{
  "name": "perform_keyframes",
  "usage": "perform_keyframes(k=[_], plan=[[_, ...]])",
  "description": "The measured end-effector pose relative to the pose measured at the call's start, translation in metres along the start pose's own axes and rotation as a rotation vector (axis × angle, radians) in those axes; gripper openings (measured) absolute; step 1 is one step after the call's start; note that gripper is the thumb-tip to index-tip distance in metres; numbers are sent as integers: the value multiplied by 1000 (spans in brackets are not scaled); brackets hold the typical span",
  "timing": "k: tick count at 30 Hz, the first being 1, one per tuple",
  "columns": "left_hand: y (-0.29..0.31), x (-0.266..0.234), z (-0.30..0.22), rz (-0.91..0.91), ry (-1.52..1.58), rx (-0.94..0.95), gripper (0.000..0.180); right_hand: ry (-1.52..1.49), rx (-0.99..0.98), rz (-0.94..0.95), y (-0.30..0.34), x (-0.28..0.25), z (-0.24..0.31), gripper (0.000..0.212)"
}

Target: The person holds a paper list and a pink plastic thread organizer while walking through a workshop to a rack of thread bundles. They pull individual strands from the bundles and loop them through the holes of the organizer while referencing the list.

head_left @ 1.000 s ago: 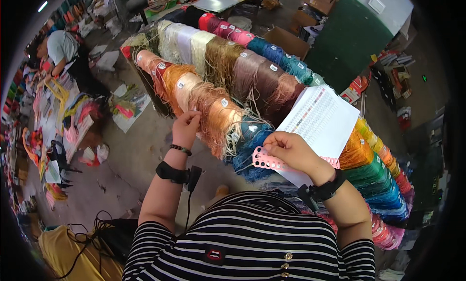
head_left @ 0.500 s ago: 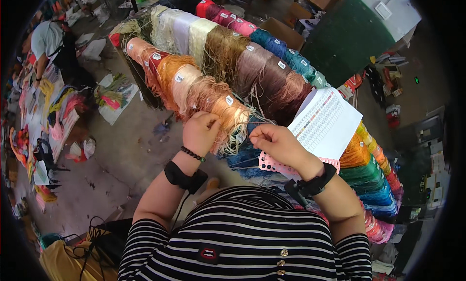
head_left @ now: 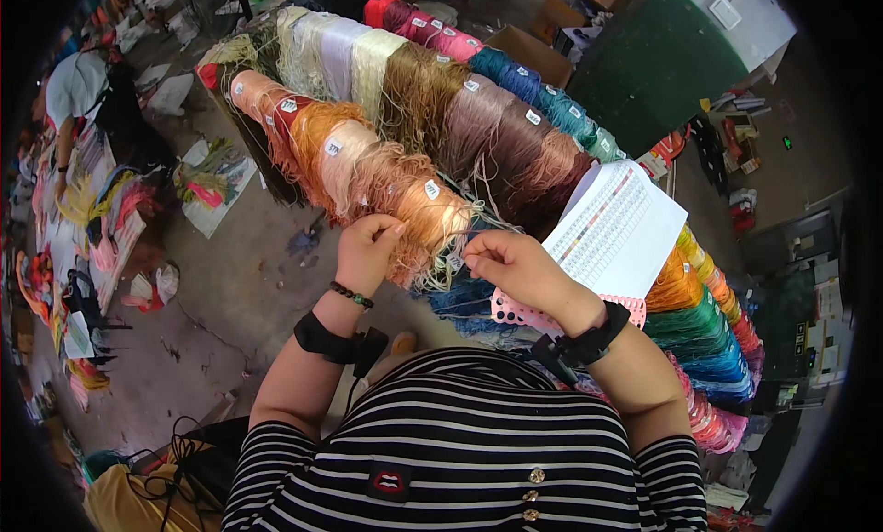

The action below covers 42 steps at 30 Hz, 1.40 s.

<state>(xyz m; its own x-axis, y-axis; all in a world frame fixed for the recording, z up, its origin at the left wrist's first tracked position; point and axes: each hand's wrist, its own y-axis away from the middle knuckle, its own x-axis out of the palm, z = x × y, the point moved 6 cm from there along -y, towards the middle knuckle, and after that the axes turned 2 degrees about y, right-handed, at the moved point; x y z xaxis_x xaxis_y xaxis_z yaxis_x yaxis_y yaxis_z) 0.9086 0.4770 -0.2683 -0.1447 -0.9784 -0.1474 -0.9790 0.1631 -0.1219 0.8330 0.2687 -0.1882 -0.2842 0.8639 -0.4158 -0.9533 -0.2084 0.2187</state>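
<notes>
Just in front of the orange and peach thread hanks (head_left: 428, 228), my left hand (head_left: 365, 254) is raised with its thumb and fingers pinched together. My right hand (head_left: 522, 270) is pinched too, by the near end of those hanks and left of a printed paper sheet (head_left: 635, 224). Any thread between the fingertips is too fine to make out. White labels are stuck along the hanks, one of them a tag (head_left: 432, 189) between my hands. Beneath my right wrist shows a pink perforated edge (head_left: 515, 311), partly covered by the sheet.
Long rows of hung thread run away from me, with brown and mauve hanks (head_left: 478, 118) behind and green and blue ones (head_left: 704, 343) at right. A green cabinet (head_left: 671, 63) stands at the far right. At left, a person (head_left: 78, 91) bends over heaped coloured yarn (head_left: 101, 201).
Both my hands have shifted slightly left, staying pinched. The view has shifted a little too. At left, the other person's arm has reached lower over the yarn.
</notes>
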Motion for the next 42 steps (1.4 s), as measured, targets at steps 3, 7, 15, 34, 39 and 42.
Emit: perform_keyframes(k=[3,7,15,34,39,42], plan=[[3,3,-2,51,59,-22,10,28,-31,-33,0,-1,1,12],[13,14,-31,190,-167,229,8,565,-145,-4,-13,1,43,22],[-12,-2,-59,-124,-335,318,9,971,-628,-159,-37,24,38,48],[-14,-1,-8,46,411,-290,7,811,-633,-153,-34,18,37,47],[-14,-2,-2,74,378,-302,9,812,-633,-147,-34,18,36,47],[-12,-2,-2,56,393,-352,10,799,-636,-144,-35,18,35,48]])
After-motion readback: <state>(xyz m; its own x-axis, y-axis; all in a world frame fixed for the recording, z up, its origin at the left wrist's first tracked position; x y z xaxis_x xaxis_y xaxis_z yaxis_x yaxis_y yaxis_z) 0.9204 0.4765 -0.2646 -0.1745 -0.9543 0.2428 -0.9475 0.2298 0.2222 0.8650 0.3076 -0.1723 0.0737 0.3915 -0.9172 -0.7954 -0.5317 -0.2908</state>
